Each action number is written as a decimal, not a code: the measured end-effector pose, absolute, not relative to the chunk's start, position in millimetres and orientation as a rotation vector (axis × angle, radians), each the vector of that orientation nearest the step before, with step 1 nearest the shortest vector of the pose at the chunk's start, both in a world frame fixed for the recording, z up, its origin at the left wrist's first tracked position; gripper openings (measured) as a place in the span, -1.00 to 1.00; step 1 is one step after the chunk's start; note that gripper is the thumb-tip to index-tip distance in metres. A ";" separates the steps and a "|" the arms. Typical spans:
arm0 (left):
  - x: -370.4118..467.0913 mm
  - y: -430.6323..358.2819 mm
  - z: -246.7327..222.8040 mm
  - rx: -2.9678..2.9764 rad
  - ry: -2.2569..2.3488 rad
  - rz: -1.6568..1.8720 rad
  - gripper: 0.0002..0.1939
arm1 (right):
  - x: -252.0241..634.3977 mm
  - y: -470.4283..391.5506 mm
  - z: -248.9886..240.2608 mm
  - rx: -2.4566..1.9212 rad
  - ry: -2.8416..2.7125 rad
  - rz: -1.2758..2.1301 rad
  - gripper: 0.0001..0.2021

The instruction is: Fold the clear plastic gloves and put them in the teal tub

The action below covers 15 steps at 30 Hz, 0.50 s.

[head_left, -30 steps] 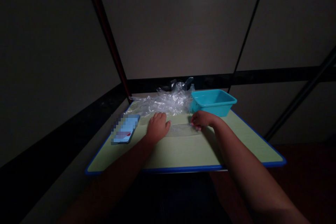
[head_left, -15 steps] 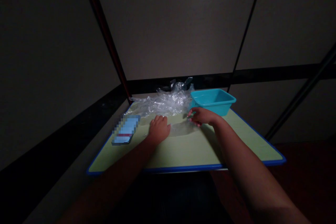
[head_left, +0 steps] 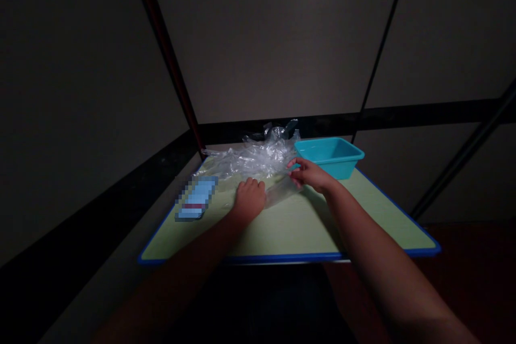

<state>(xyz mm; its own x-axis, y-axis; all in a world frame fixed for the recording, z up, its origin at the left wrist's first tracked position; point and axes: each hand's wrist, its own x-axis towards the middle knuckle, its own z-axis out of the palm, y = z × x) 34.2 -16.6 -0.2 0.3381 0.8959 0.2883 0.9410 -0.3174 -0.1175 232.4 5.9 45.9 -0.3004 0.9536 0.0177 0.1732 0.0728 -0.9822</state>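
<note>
Between my hands a clear plastic bag [head_left: 281,192] stretches at a slant, its right end raised off the table. My right hand [head_left: 309,176] pinches that upper right end, thumb against fingers, just in front of the turquoise basin [head_left: 338,167]. At the bag's left end, low on the tabletop, my left hand [head_left: 250,199] is closed with its fingers curled over the plastic; its fingertips are partly hidden. Behind both hands lies a heap of crumpled clear plastic bags [head_left: 258,158], reaching to the basin's left side.
A phone [head_left: 197,198], blurred by pixelation, lies at the left of the table. The pale green tabletop [head_left: 282,234] has a blue edge. Dark wall panels [head_left: 274,54] stand close behind and to the left.
My right hand has lifted its end of the bag slightly, so the bag now slants upward instead of lying flat. My left hand has shifted a little to the right.
</note>
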 end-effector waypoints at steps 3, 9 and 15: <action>44.0 -17.2 3.8 -2.374 -1.680 -0.188 -0.76 | 230.9 5.6 45.4 -1.095 -1.587 1.304 -0.69; 70.7 -17.2 11.8 -2.401 -1.823 -0.087 -0.71 | 231.5 10.2 42.9 -1.073 -1.484 1.259 -0.69; 90.2 -18.1 13.6 -2.435 -1.928 -0.076 -0.68 | 232.4 13.5 43.9 -1.039 -1.347 1.255 -0.66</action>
<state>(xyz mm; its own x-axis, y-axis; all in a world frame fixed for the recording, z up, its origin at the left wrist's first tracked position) 90.2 -18.1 13.6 0.2289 0.9716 0.0598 0.9733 -0.2295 0.0032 232.4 13.5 43.9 -0.1504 0.9833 0.1026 -0.0329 0.0987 -0.9946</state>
